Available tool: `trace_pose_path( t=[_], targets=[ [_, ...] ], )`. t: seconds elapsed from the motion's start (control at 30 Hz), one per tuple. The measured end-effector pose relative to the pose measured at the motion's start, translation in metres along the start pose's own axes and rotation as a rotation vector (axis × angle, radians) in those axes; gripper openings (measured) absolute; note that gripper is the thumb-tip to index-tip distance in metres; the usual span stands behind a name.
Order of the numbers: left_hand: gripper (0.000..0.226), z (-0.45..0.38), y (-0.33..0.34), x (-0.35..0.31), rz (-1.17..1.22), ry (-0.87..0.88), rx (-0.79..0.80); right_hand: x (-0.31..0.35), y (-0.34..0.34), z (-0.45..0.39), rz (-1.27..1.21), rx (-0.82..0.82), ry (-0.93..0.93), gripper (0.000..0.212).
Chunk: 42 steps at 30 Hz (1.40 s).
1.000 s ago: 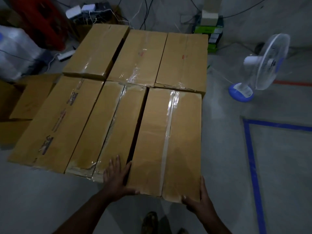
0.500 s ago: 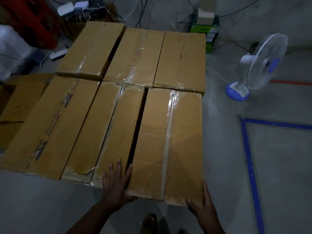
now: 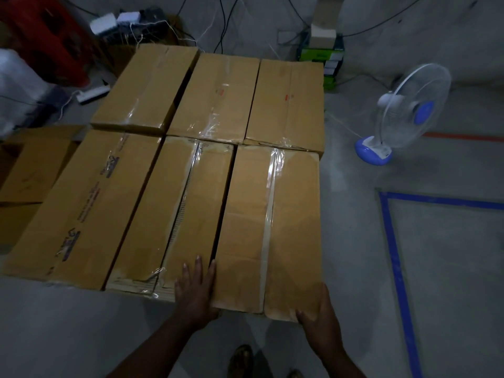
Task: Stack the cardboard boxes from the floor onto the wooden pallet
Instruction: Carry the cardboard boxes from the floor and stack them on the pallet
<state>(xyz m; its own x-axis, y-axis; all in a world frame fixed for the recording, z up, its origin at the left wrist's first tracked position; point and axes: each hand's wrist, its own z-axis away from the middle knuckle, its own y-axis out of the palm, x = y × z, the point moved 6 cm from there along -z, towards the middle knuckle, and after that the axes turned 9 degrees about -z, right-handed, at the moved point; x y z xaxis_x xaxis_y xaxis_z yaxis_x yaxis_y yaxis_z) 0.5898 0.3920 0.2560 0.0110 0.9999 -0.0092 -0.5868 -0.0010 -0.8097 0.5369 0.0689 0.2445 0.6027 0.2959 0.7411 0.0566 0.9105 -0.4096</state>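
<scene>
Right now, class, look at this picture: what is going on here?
A person is settling the near right box into a flat layer of six cardboard boxes, two rows of three. The left hand lies with straight fingers along the gap beside the middle box. The right hand wraps the near right box's outer corner. Whatever is beneath the boxes is hidden. A fan stands on the floor to the right.

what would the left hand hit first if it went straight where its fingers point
Left hand would slide over the middle front box, beside the right front box, then likely meet the back middle box; relative height is unclear.
</scene>
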Motion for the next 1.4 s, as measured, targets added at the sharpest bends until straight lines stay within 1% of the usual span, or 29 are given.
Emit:
trace_pose_path(
  t=[0.07, 0.13, 0.2, 0.27, 0.33, 0.4, 0.5, 0.63, 0.8, 0.93, 1.0, 1.17, 1.3, 1.4],
  targets=[
    [0.13, 0.001, -0.011, 0.001, 0.034, 0.014, 0.038, 0.016, 0.002, 0.012, 0.079, -0.036, -0.037, 0.093],
    [0.117, 0.012, -0.028, -0.001, 0.133, 0.048, -0.016, 0.039, -0.001, 0.03, 0.067, -0.044, -0.079, 0.081],
    [0.098, 0.036, -0.043, -0.001, 0.371, 0.097, -0.103, 0.066, -0.005, 0.056, -0.005, -0.002, -0.09, 0.067],
    [0.075, 0.07, -0.052, -0.004, 0.601, 0.134, -0.137, 0.088, -0.008, 0.083, -0.066, 0.018, -0.125, 0.049],
    [0.057, 0.107, -0.061, -0.006, 0.718, 0.182, -0.168, 0.105, -0.012, 0.114, -0.143, 0.03, -0.154, 0.034],
    [0.046, 0.142, -0.068, -0.004, 0.792, 0.216, -0.215, 0.114, -0.015, 0.143, -0.197, 0.018, -0.178, 0.027],
    [0.029, 0.189, -0.075, 0.005, 0.876, 0.232, -0.295, 0.122, -0.014, 0.177, -0.228, 0.023, -0.232, 0.024],
    [0.025, 0.248, -0.077, 0.015, 0.933, 0.208, -0.415, 0.122, -0.013, 0.225, -0.269, 0.036, -0.296, 0.023],
    [0.024, 0.315, -0.05, 0.018, 1.007, 0.164, -0.458, 0.11, -0.014, 0.272, -0.293, 0.098, -0.373, 0.021],
    [0.023, 0.362, -0.017, 0.019, 1.027, 0.16, -0.425, 0.089, 0.001, 0.315, -0.35, 0.126, -0.352, 0.019],
    [0.023, 0.382, -0.009, 0.028, 1.044, 0.148, -0.439, 0.081, 0.014, 0.337, -0.334, 0.156, -0.356, 0.019],
    [0.025, 0.416, 0.003, 0.074, 1.099, 0.09, -0.48, 0.081, 0.063, 0.382, -0.284, 0.254, -0.355, 0.019],
    [0.026, 0.425, 0.007, 0.123, 1.127, 0.069, -0.503, 0.106, 0.105, 0.406, -0.277, 0.296, -0.414, 0.021],
    [0.025, 0.425, 0.004, 0.17, 1.159, 0.065, -0.53, 0.132, 0.149, 0.42, -0.263, 0.297, -0.458, 0.024]
  ],
)
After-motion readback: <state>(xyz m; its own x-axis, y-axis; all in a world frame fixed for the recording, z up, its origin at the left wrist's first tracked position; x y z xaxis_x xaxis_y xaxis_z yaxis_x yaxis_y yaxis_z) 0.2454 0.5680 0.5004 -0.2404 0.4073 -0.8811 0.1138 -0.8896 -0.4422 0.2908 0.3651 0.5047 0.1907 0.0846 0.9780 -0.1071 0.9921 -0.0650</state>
